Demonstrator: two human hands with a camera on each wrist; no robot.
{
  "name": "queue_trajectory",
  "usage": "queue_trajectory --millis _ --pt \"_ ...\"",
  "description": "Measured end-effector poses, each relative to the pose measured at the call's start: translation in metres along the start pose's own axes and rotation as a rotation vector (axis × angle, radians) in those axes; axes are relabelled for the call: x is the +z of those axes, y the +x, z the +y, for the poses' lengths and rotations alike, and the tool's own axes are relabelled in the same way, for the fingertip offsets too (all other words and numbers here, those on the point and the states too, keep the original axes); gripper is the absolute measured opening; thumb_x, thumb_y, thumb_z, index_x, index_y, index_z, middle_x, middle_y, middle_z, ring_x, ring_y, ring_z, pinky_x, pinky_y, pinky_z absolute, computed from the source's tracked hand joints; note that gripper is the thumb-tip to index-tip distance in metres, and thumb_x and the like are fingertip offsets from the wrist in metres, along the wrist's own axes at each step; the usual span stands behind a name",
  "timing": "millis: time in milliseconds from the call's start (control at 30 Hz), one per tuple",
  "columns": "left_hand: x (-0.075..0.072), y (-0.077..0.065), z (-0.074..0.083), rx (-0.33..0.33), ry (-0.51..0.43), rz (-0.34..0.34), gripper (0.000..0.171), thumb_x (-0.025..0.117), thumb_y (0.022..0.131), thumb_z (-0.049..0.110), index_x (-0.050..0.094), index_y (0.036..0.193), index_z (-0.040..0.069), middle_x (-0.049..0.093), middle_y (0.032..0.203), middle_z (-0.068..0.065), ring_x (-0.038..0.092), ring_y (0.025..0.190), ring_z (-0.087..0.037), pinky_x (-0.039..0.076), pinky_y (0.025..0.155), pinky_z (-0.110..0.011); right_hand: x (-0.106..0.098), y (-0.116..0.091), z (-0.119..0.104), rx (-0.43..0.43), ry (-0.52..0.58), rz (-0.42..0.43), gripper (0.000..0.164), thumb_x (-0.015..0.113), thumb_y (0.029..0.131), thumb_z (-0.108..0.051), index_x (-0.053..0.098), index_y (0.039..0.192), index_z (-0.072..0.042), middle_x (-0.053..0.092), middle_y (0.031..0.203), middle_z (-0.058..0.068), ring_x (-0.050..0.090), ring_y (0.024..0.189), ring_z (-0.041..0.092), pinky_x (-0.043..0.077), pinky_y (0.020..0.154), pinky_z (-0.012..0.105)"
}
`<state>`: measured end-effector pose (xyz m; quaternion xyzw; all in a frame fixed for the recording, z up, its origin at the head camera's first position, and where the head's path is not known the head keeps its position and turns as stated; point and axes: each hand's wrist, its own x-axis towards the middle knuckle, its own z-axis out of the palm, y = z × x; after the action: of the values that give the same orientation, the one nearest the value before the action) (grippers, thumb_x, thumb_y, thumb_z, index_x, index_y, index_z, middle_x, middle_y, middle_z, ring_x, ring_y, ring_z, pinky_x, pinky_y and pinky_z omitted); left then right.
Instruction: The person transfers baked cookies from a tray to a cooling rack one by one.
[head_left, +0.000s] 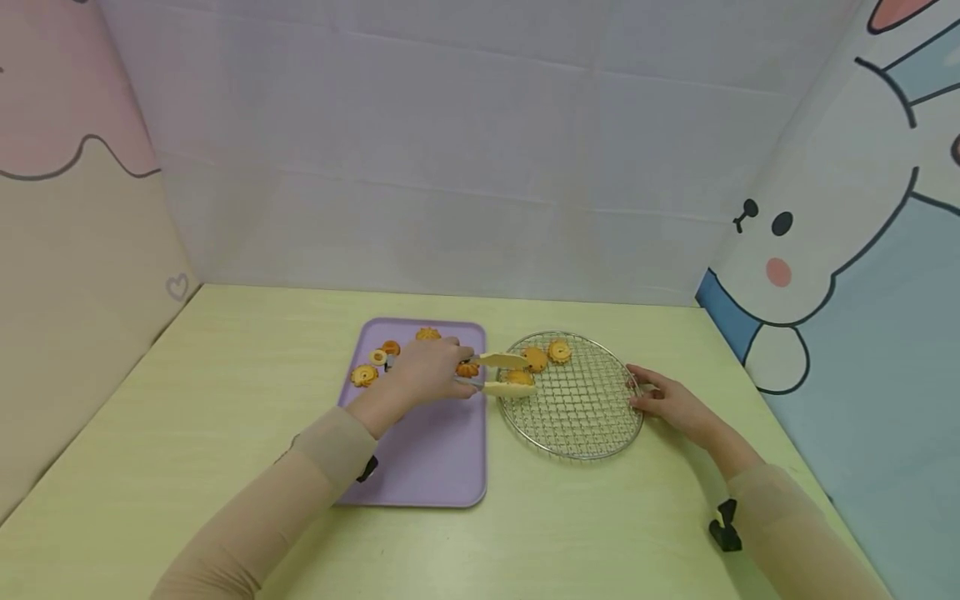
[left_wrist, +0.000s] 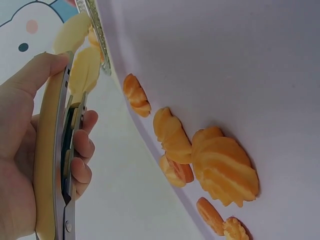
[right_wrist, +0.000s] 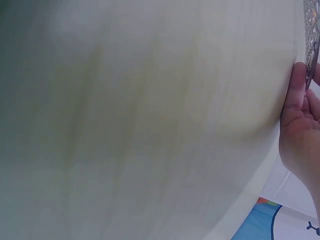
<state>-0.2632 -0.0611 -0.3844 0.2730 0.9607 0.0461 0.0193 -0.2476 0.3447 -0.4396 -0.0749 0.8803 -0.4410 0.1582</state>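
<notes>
My left hand (head_left: 429,372) grips a pair of tongs (left_wrist: 46,160) with steel arms, yellowish handles and pale yellow paddle tips. In the head view the tips reach over the left edge of a round wire rack (head_left: 581,408), on either side of a golden cookie (head_left: 520,378); whether they touch it I cannot tell. Two more cookies lie on the rack, a plain round one (head_left: 536,359) and a flower-shaped one (head_left: 559,351). At the rack's right rim, my right hand (head_left: 678,408) holds the wire edge between thumb and fingers.
A purple tray (head_left: 427,467) lies left of the rack, nearly touching it. Several baked pieces sit on its far part, among them a flower-shaped cookie (head_left: 364,376) and a swirled cookie (left_wrist: 222,165). The pale table (head_left: 555,533) is bounded by a white back wall (head_left: 450,225).
</notes>
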Motion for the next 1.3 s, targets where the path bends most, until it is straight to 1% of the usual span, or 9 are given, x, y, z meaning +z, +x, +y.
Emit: queue_trajectory --millis 167,300,433,567,667,833,967,1067,1300 --pt "-0.006 -0.004 0.001 -0.017 -0.034 -0.004 0.064 0.07 0.079 0.049 0.056 0.131 0.015 0.061 0.115 -0.005 0.059 0.081 -0.016 0.05 0.062 -0.033 0.0 0.0 0.0 -0.001 0.003 -0.001 0.069 0.059 0.094 -0.024 0.023 0.15 -0.006 0.032 0.145 0.024 0.05 0.103 0.02 0.043 0.08 0.019" --pt "-0.011 -0.01 0.001 -0.024 -0.03 0.014 0.063 0.069 0.079 0.05 0.057 0.131 0.016 0.062 0.115 -0.004 0.06 0.085 -0.017 0.051 0.066 -0.035 0.0 0.0 0.0 0.002 0.01 -0.004 0.069 0.059 0.094 -0.024 0.023 0.15 -0.006 0.031 0.145 0.024 0.049 0.102 0.019 0.043 0.08 0.018" --pt "-0.017 -0.017 0.001 -0.03 -0.038 0.036 0.061 0.07 0.078 0.049 0.058 0.129 0.018 0.062 0.11 -0.002 0.056 0.075 -0.014 0.046 0.056 -0.031 0.0 0.0 0.0 0.0 0.012 -0.006 0.069 0.059 0.093 -0.024 0.023 0.15 -0.006 0.032 0.145 0.024 0.049 0.103 0.021 0.043 0.08 0.019" --pt "-0.023 -0.024 -0.001 -0.041 -0.048 0.055 0.056 0.069 0.078 0.048 0.06 0.126 0.02 0.061 0.103 0.001 0.053 0.071 -0.012 0.041 0.05 -0.029 0.0 -0.001 0.0 0.002 0.004 -0.005 0.069 0.059 0.094 -0.025 0.024 0.15 -0.007 0.03 0.147 0.024 0.048 0.112 0.028 0.042 0.082 0.018" --pt "-0.029 -0.029 -0.002 -0.043 -0.064 0.067 0.054 0.069 0.078 0.048 0.06 0.124 0.02 0.061 0.102 0.001 0.055 0.075 -0.013 0.045 0.056 -0.032 0.0 -0.001 0.0 0.006 0.001 -0.007 0.069 0.059 0.094 -0.026 0.023 0.15 -0.007 0.029 0.148 0.024 0.046 0.116 0.031 0.041 0.083 0.019" --pt "-0.036 -0.037 -0.005 -0.027 -0.086 0.078 0.056 0.07 0.079 0.047 0.06 0.125 0.016 0.063 0.11 -0.001 0.059 0.084 -0.014 0.05 0.07 -0.034 0.0 0.0 0.0 0.014 -0.013 -0.005 0.069 0.059 0.093 -0.026 0.024 0.15 -0.007 0.033 0.144 0.024 0.049 0.107 0.024 0.042 0.082 0.021" --pt "-0.041 -0.042 -0.01 -0.025 -0.09 0.094 0.057 0.071 0.079 0.046 0.061 0.124 0.014 0.061 0.097 0.002 0.054 0.072 -0.012 0.045 0.062 -0.029 -0.001 0.001 0.001 0.02 -0.01 -0.006 0.069 0.059 0.093 -0.025 0.024 0.15 -0.008 0.035 0.142 0.023 0.05 0.1 0.019 0.042 0.081 0.022" --pt "-0.045 -0.047 -0.014 -0.038 -0.078 0.105 0.058 0.071 0.078 0.046 0.061 0.125 0.014 0.058 0.091 0.004 0.048 0.065 -0.012 0.038 0.056 -0.026 -0.001 0.0 0.0 0.022 -0.01 -0.006 0.069 0.059 0.093 -0.025 0.024 0.15 -0.007 0.035 0.142 0.023 0.05 0.1 0.02 0.042 0.081 0.023" --pt "-0.051 -0.06 -0.017 -0.087 -0.071 0.139 0.06 0.071 0.076 0.05 0.06 0.128 0.021 0.062 0.103 0.005 0.054 0.069 -0.011 0.041 0.052 -0.025 0.0 0.0 -0.001 0.018 -0.021 -0.005 0.069 0.059 0.094 -0.026 0.023 0.15 -0.007 0.034 0.143 0.024 0.049 0.101 0.021 0.043 0.082 0.024"
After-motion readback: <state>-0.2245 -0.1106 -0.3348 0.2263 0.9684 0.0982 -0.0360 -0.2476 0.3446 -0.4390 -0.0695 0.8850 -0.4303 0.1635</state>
